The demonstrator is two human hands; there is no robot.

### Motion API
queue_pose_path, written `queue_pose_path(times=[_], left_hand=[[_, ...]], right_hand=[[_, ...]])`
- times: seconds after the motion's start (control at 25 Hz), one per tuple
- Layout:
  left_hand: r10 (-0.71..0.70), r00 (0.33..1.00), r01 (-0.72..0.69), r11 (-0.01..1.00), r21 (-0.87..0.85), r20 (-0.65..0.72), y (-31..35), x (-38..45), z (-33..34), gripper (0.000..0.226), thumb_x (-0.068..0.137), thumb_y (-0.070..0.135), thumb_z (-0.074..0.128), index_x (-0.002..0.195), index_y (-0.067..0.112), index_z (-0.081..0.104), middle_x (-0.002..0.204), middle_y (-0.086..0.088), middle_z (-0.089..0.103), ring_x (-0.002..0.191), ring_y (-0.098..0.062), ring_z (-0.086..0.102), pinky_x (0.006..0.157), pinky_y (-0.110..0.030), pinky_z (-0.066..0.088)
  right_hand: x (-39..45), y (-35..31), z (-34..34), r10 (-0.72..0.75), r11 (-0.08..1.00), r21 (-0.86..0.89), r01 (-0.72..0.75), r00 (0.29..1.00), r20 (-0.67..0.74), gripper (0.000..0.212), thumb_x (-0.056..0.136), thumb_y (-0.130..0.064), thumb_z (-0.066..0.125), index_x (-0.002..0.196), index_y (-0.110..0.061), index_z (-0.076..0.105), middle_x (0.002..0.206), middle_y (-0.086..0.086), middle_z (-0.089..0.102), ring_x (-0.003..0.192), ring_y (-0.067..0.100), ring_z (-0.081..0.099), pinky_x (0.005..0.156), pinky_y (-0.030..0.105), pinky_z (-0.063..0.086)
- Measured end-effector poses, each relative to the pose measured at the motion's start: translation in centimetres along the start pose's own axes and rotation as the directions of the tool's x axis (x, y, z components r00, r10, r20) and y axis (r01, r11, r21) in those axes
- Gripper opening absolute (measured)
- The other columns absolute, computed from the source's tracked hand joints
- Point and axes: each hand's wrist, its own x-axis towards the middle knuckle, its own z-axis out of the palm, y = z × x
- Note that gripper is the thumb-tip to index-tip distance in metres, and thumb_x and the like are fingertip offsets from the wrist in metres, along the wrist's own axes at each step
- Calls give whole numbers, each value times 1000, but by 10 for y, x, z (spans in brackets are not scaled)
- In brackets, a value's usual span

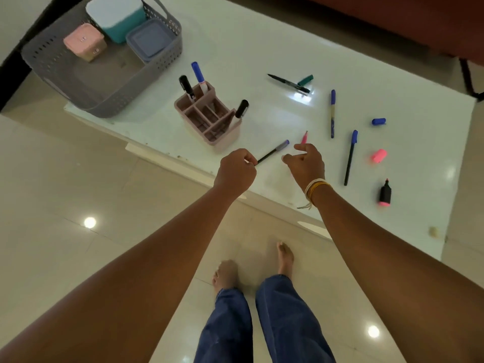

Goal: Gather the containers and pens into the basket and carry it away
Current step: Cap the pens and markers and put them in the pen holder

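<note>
A grey perforated basket stands at the table's far left corner. It holds a teal container with a white lid, a pink container and a blue-grey lidded box. A pink pen holder with three markers stands mid-table. My left hand pinches the end of a black pen with a grey cap. My right hand holds a pink pen, fingers partly curled. Loose pens lie to the right: a black one, two blue ones and a black-pink highlighter.
Loose caps lie on the white table: teal, blue, pink. The table's near edge runs diagonally under my wrists. Below are a glossy tiled floor and my bare feet. A dark red surface sits at the far right.
</note>
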Motion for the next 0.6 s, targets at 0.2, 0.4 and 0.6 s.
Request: queue_pose_path(times=[0.2,0.4,0.6], left_hand=[[-15,996,16,1000,-9,89,14,-15,78,28,84,1,45,94,14,67,84,5,57,64,-5,50,52,-18,37],[-41,991,41,999,5,128,41,-24,150,23,83,3,48,88,18,65,91,0,64,83,-21,61,64,-23,43],[11,993,-16,999,39,121,76,-16,202,23,82,1,49,89,15,67,89,-3,66,83,-20,62,65,-23,47]], right_hand=[[-1,67,-60,29,998,-46,-34,995,-98,26,82,-12,56,108,-16,62,68,-7,58,75,4,56,74,18,46],[13,123,-127,35,995,-87,-51,984,-175,28,82,-7,51,105,-15,65,61,-8,53,63,5,51,73,25,51],[37,146,-172,-22,990,-138,-3,984,-175,27,84,-10,50,106,-14,66,66,-9,54,72,14,55,81,27,51]])
